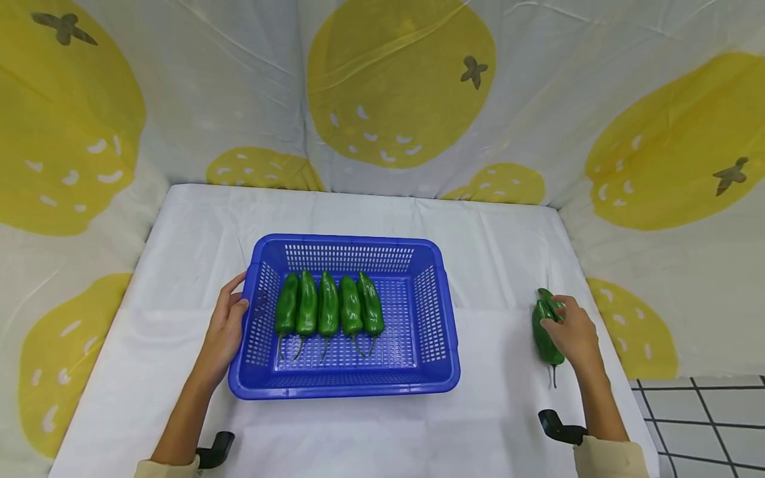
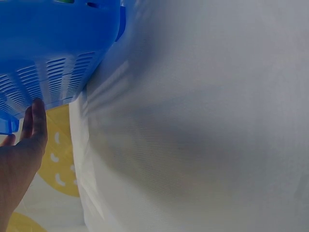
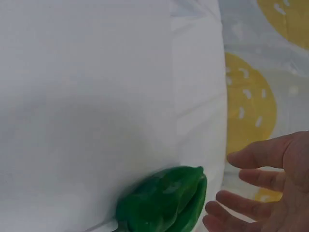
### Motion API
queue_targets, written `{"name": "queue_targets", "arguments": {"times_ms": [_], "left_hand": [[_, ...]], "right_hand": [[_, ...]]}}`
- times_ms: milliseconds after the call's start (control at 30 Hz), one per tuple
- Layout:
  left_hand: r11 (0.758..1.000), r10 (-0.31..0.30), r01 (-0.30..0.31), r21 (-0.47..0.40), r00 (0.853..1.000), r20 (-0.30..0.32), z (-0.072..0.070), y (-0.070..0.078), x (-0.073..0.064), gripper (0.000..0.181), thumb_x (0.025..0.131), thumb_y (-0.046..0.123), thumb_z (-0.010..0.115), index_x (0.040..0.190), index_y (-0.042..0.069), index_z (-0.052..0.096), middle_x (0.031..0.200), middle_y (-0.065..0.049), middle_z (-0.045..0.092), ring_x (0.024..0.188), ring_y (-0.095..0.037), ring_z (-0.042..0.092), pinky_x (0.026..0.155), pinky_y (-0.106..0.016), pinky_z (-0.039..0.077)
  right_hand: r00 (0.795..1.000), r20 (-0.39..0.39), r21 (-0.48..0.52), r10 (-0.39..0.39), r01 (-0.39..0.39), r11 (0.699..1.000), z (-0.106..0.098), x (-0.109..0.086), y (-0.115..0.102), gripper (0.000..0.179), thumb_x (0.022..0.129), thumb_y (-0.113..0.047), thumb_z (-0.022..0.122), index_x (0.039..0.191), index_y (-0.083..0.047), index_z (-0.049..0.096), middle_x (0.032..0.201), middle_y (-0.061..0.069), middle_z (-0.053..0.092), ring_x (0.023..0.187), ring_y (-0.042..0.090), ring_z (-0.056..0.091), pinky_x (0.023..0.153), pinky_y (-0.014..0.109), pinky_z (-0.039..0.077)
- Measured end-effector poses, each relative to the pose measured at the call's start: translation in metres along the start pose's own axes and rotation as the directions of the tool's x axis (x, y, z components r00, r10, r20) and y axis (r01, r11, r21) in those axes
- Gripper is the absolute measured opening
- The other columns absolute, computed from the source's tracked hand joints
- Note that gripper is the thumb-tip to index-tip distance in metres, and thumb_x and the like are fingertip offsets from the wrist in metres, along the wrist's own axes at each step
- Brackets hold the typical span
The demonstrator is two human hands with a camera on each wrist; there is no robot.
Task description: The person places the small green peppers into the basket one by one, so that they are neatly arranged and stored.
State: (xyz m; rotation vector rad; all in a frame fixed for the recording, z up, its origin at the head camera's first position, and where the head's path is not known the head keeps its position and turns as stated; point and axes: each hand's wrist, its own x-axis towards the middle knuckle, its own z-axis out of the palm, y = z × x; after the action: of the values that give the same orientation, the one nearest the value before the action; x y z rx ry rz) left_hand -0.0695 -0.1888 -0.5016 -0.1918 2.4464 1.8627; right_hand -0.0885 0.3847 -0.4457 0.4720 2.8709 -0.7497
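A blue plastic basket (image 1: 435, 312) stands on the white-covered table. Inside it, on the left and middle, lies a row of several green peppers (image 1: 329, 305), stems toward me. My left hand (image 1: 227, 325) is at the basket's left side; in the left wrist view its extended fingers (image 2: 38, 116) touch the slotted wall. Over on the right, my right hand (image 1: 575, 332) reaches over green peppers (image 1: 544, 338) lying together, at least two of them. The right wrist view shows its thumb and fingers (image 3: 246, 205) spread beside these peppers (image 3: 159, 200), not closed round them.
White cloth (image 1: 490, 265) covers the table. Cloth walls printed with yellow fruit (image 1: 400, 79) enclose the back and both sides. A black wrist-mounted piece (image 1: 216, 450) sits at the left wrist and another (image 1: 560, 428) at the right. Tiled floor (image 1: 705, 425) shows at lower right.
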Motion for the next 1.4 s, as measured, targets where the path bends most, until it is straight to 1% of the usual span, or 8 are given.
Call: {"name": "queue_targets", "arguments": {"times_ms": [133, 233, 333, 500, 600, 867, 1400], "left_hand": [[1.000, 0.003, -0.003, 0.001, 1.000, 0.001, 0.000, 0.001, 0.000, 0.051, 0.109, 0.029, 0.025, 0.159, 0.027, 0.019, 0.138, -0.022, 0.047, 0.112, -0.035, 0.055, 0.079, -0.026, 0.050], [1.000, 0.002, -0.002, 0.004, 1.000, -0.003, 0.000, 0.000, 0.000, 0.051, 0.109, 0.029, 0.025, 0.159, 0.026, 0.019, 0.138, -0.023, 0.047, 0.112, -0.036, 0.055, 0.078, -0.026, 0.051], [1.000, -0.001, 0.001, 0.005, 1.000, -0.005, 0.000, 0.000, 0.000, 0.051, 0.109, 0.029, 0.026, 0.159, 0.027, 0.019, 0.138, -0.022, 0.047, 0.113, -0.037, 0.055, 0.078, -0.025, 0.050], [1.000, 0.000, 0.000, 0.001, 1.000, -0.001, 0.001, -0.001, 0.000, 0.051, 0.109, 0.029, 0.026, 0.159, 0.026, 0.019, 0.138, -0.022, 0.047, 0.113, -0.037, 0.055, 0.079, -0.025, 0.050], [1.000, 0.003, -0.003, -0.001, 1.000, 0.001, 0.001, -0.001, 0.000, 0.051, 0.109, 0.029, 0.026, 0.159, 0.026, 0.019, 0.138, -0.022, 0.047, 0.114, -0.037, 0.054, 0.079, -0.025, 0.050], [1.000, 0.004, -0.004, -0.003, 1.000, -0.002, 0.001, -0.001, 0.000, 0.051, 0.109, 0.029, 0.026, 0.159, 0.027, 0.019, 0.138, -0.021, 0.047, 0.113, -0.036, 0.054, 0.079, -0.025, 0.050], [1.000, 0.004, -0.004, 0.006, 1.000, -0.006, 0.001, -0.001, 0.000, 0.051, 0.109, 0.029, 0.026, 0.159, 0.027, 0.019, 0.139, -0.022, 0.046, 0.114, -0.037, 0.054, 0.079, -0.025, 0.050]], "right_hand": [[0.999, -0.018, -0.018, 0.032, -0.032, 0.999, 0.004, 0.003, 0.014, 0.058, 0.094, -0.011, 0.057, 0.142, 0.011, 0.035, 0.126, 0.041, 0.044, 0.104, 0.055, 0.049, 0.070, 0.057, 0.048], [0.999, -0.029, -0.032, 0.045, -0.046, 0.998, 0.008, 0.005, 0.021, 0.060, 0.093, -0.012, 0.059, 0.143, 0.012, 0.035, 0.122, 0.039, 0.046, 0.102, 0.053, 0.050, 0.067, 0.055, 0.048], [0.997, -0.021, -0.051, 0.072, -0.073, 0.996, 0.012, 0.006, 0.026, 0.060, 0.093, -0.012, 0.059, 0.143, 0.011, 0.035, 0.119, 0.039, 0.049, 0.101, 0.052, 0.052, 0.066, 0.054, 0.048], [0.993, 0.016, -0.063, 0.120, -0.119, 0.991, 0.018, 0.008, 0.033, 0.061, 0.093, -0.014, 0.059, 0.145, 0.007, 0.034, 0.127, 0.039, 0.048, 0.107, 0.055, 0.051, 0.071, 0.058, 0.046], [0.989, 0.022, -0.056, 0.144, -0.143, 0.988, 0.022, 0.009, 0.036, 0.062, 0.093, -0.015, 0.059, 0.147, 0.004, 0.034, 0.130, 0.038, 0.046, 0.109, 0.056, 0.050, 0.073, 0.059, 0.045], [0.989, 0.011, -0.050, 0.150, -0.149, 0.988, 0.025, 0.010, 0.038, 0.062, 0.093, -0.015, 0.059, 0.147, 0.001, 0.035, 0.129, 0.038, 0.048, 0.108, 0.057, 0.051, 0.071, 0.059, 0.044], [0.988, 0.015, -0.057, 0.152, -0.151, 0.987, 0.021, 0.007, 0.033, 0.062, 0.093, -0.015, 0.057, 0.148, 0.003, 0.033, 0.127, 0.039, 0.047, 0.108, 0.057, 0.051, 0.072, 0.058, 0.047]]}}
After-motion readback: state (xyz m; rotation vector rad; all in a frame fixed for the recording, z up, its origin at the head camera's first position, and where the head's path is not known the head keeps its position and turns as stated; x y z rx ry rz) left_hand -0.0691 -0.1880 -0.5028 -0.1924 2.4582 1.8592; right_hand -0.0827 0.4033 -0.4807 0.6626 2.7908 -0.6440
